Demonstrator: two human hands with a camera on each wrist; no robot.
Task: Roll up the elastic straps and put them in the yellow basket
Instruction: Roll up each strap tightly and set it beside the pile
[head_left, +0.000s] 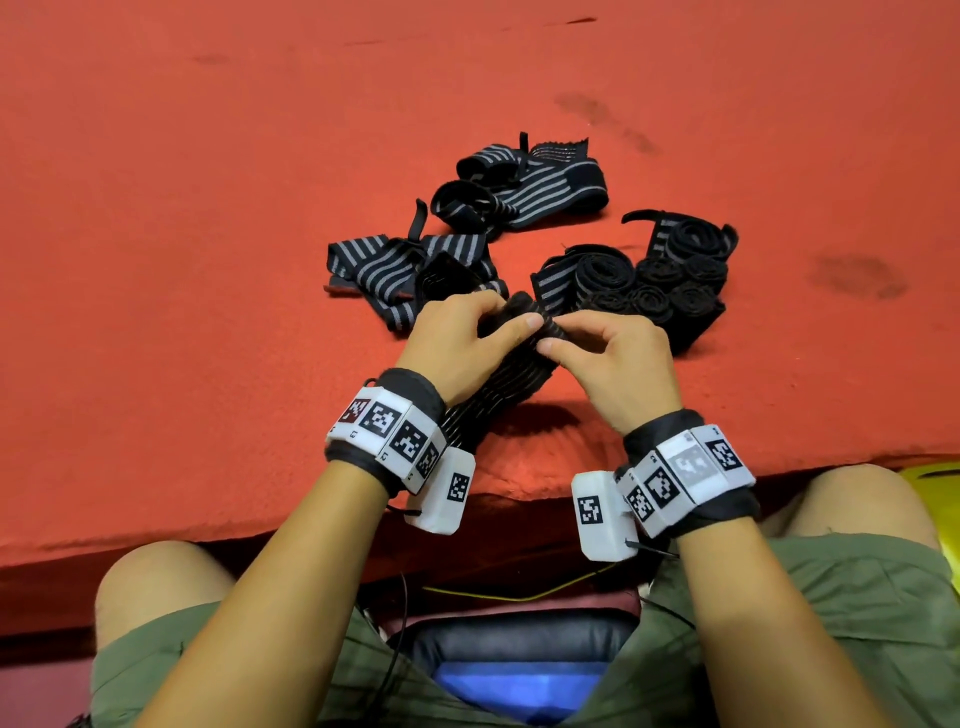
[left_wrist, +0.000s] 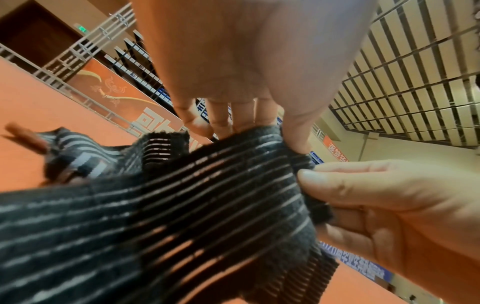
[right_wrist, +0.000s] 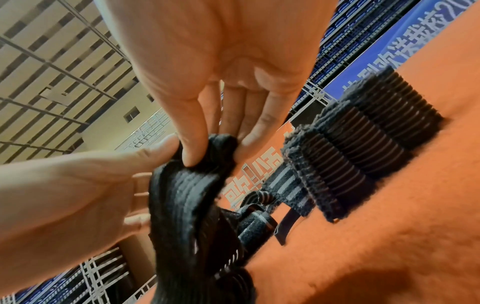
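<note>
Knees in green shorts (head_left: 810, 613) sit closest to the head camera, at 6 o'clock, with a dark seat cushion (head_left: 519, 639) showing between them. Both wrists carry white marker blocks (head_left: 395, 436) on black bands. Ahead spreads a red felt table (head_left: 208, 182), its near edge running across just above the knees.

On that felt, at 12 o'clock from the hands, lies a loose striped strap (head_left: 524, 182), partly curled. At 11 o'clock, just beyond the left knuckles, another unrolled strap (head_left: 363, 267) lies folded over itself. At 1 o'clock stands a cluster of finished rolls (head_left: 660, 286), packed side by side and touching; the right wrist view shows them as ribbed black cylinders on the felt, near the right fingers but apart from them. A sliver of something yellow (head_left: 930, 473) peeks in at the right edge, about 3 o'clock, beside the right knee; whether it is the basket cannot be told.

The strap being worked (head_left: 519, 374) hangs between both hands above the table's near edge, its tail trailing back under the left wrist toward 7 o'clock. The left hand (head_left: 457, 343) grips its far end, thumb on top and fingers (left_wrist: 221, 121) curled behind the fabric. The right hand (head_left: 618, 358) pinches the same end from the 3 o'clock side, thumb (right_wrist: 189, 148) and forefinger closed on a small folded bunch of black fabric. The two thumbs nearly meet on the strap.
</note>
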